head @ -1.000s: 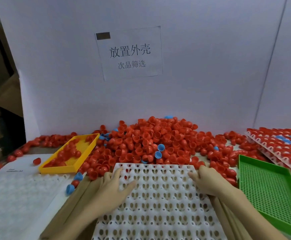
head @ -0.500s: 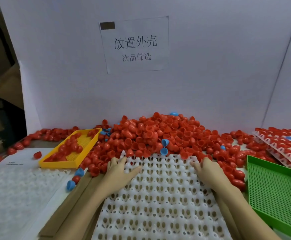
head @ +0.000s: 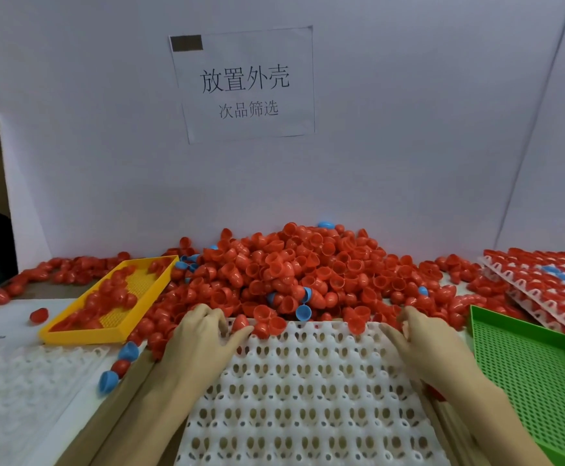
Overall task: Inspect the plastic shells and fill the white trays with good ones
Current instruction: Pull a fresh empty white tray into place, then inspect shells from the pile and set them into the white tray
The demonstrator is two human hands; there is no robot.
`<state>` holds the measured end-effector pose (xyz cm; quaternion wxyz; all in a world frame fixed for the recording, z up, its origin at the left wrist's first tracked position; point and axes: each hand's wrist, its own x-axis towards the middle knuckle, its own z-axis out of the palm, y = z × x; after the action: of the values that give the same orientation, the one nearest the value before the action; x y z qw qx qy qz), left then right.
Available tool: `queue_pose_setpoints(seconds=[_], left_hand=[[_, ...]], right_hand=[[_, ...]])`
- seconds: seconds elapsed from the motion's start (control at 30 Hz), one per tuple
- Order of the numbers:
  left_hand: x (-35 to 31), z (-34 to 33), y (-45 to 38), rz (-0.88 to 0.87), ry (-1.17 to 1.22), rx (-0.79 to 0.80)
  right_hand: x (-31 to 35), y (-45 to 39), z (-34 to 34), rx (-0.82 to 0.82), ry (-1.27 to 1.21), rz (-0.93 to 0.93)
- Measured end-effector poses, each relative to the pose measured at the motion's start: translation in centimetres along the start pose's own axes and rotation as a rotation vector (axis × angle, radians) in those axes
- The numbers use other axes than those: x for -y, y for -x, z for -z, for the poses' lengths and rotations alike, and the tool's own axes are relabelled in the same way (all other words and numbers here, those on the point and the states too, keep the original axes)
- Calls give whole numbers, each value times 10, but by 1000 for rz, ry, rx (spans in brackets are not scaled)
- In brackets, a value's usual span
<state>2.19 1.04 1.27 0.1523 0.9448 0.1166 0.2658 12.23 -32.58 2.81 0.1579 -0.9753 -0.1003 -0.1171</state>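
A tall white backboard [head: 409, 129] stands behind both hands and carries a white paper sign printed with black characters [head: 245, 85]. Just beyond the fingertips, a big heap of red plastic half-shells [head: 294, 267] with a few blue ones mixed in spills forward to the far edge of the white perforated plastic tray [head: 308, 391] that lies under and between the two hands. The left hand [head: 203, 334] rests on the tray's far left corner, fingers curled into the shells at the edge and thumb stretched toward a red shell; whether it pinches one cannot be told. The right hand [head: 425, 338] sits at the tray's far right corner, fingers bent down among the shells, its hold likewise unclear. Right of the right hand lies a green mesh plastic tray [head: 526, 375], and beyond it white trays already filled with red shells [head: 550, 284]. Left of the left hand sits a yellow mesh tray holding red shells [head: 113, 297], with a pair of loose blue shells [head: 119, 368] nearer.
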Motion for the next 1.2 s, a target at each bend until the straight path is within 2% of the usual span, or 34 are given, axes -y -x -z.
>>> queue_pose_setpoints(seconds=[0.07,0.13,0.23,0.4,0.6,0.73,0.87,0.97,1.07,1.2], left_hand=[[-2,-3,-2,-143,-42,-80],[-6,-5,-5,-209,0,21],[-8,-15,-11,-222,-10,188],[-7,-24,-18,-112,197,110],[-2,-24,-13,-128,326,-21],[6,-13,-11,-118,434,-8],[12,-4,-8,-141,441,43],[10,0,-8,-168,387,7],[14,2,-10,-177,282,-53],[18,1,-8,-125,250,-86]], right_hand=[[7,-4,-3,-104,-140,114],[15,-7,-10,-49,-256,181],[23,-7,-23,38,-225,167],[28,-10,-26,-60,-367,137],[20,-6,-28,-218,-588,87],[13,-5,-25,-275,-671,55],[8,-6,-18,-354,-671,24],[8,-16,-12,-393,-639,-27],[10,-20,-10,-348,-622,-74],[5,-8,-15,-305,-551,-45]])
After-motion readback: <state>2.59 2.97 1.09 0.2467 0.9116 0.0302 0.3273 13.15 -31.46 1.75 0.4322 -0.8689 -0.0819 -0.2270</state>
